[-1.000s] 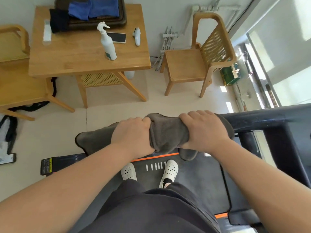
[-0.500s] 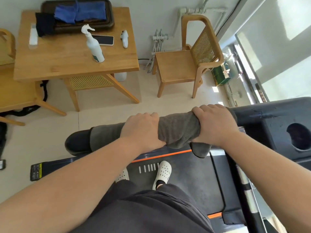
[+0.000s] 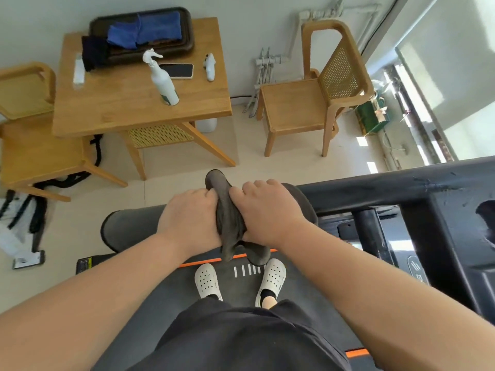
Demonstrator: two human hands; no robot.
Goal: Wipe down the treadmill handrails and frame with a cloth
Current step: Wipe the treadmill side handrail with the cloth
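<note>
- One treadmill (image 3: 439, 236) fills the near and right part of the scene; its dark belt (image 3: 171, 293) runs under the person, with an orange stripe across the far end of the belt.
- The black handrail (image 3: 375, 187) runs from the right edge toward the centre; its left end, rounded and grey, shows to the left of the hands.
- A wooden table (image 3: 128, 103) stands far left, against the wall, with a wooden chair (image 3: 316, 103) to its right and another at the far left edge.
- The person stands on the belt in dark shorts and white perforated clogs (image 3: 206, 282), toes pointing away from the camera.
- A dark tray (image 3: 187, 41) at the far edge of the table holds folded blue cloths.
- The grey cloth (image 3: 230, 226) is draped over the handrail at the centre of the scene, bunched between both hands; one end sticks up on the far side, the other hangs toward the belt.
- The left hand (image 3: 190, 220) is closed over the handrail and cloth, fingers curled down on the far side.
- The right hand (image 3: 267, 212) is just beside the left, likewise clenched around the cloth on the rail.
- A white spray bottle (image 3: 163, 79) stands upright on the table, near a black phone (image 3: 176, 70).
</note>
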